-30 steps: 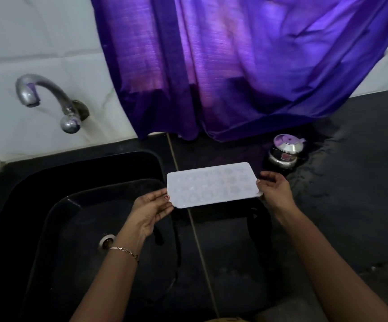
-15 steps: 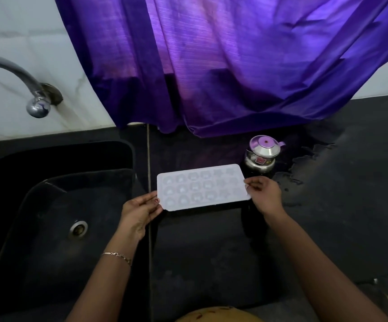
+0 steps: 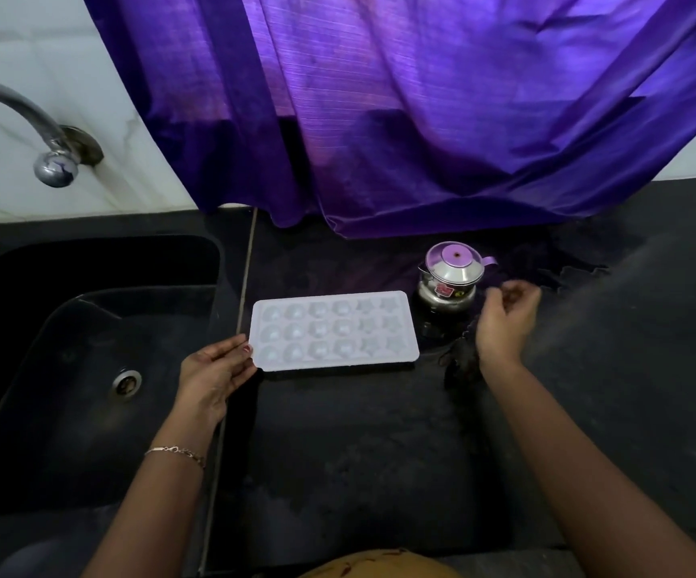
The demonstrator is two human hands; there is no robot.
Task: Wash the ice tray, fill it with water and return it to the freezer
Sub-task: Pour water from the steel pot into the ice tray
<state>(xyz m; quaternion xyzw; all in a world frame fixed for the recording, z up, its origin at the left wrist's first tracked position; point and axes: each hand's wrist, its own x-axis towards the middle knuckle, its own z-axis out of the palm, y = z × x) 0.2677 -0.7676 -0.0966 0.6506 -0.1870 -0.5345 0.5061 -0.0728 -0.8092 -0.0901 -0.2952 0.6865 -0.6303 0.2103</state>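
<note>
A white ice tray [image 3: 333, 331] with several round and star-shaped cells lies flat on the black counter [image 3: 379, 452], just right of the sink. My left hand [image 3: 212, 377] holds its left end, thumb on the rim and fingers at the near corner. My right hand [image 3: 504, 323] is off the tray, a little to its right. Its fingers are loosely curled and hold nothing. The cells look pale; I cannot tell whether water is in them.
A small steel pot with a lid [image 3: 450, 281] stands behind the tray's right end, close to my right hand. The black sink [image 3: 87, 264] with its drain [image 3: 127, 381] is at left under a metal tap [image 3: 45, 131]. A purple curtain [image 3: 421, 118] hangs over the counter's back.
The tray came down from in front of me onto the counter beside the sink. My right hand let go of its right end and moved off to the right.
</note>
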